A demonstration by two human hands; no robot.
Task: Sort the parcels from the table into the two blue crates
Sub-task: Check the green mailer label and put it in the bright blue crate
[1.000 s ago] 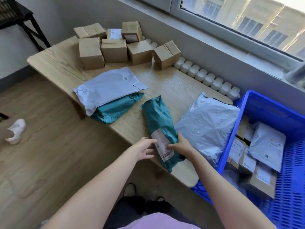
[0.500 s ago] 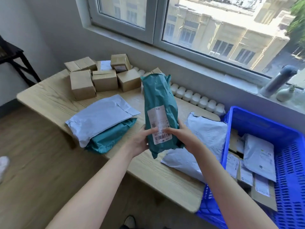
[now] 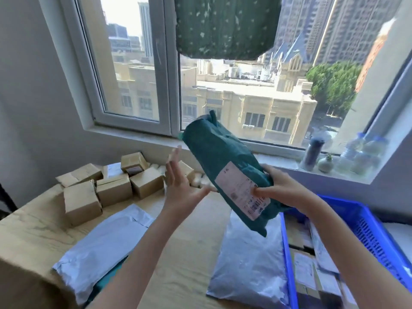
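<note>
My right hand (image 3: 283, 190) grips a teal mailer parcel (image 3: 225, 157) by its lower end, thumb on its white label, holding it tilted in the air above the wooden table (image 3: 33, 228). My left hand (image 3: 180, 188) is spread with straight fingers just left of the parcel, apart from it. A blue crate (image 3: 370, 230) stands at the right with labelled parcels inside. On the table lie a grey mailer (image 3: 249, 259) next to the crate, a second grey mailer (image 3: 104, 244) at the left over another teal one, and several brown cardboard boxes (image 3: 82, 201) at the back.
A window sill at the back right carries a dark bottle (image 3: 312, 155), a small vase and plastic bottles. Small white bottles (image 3: 200, 181) line the table's rear edge. Dark green fabric (image 3: 225, 25) hangs at the top of the view.
The teal parcel has been lifted higher and tilted toward the right. My left hand has let go of it and spread. The view has swung up toward the window.
</note>
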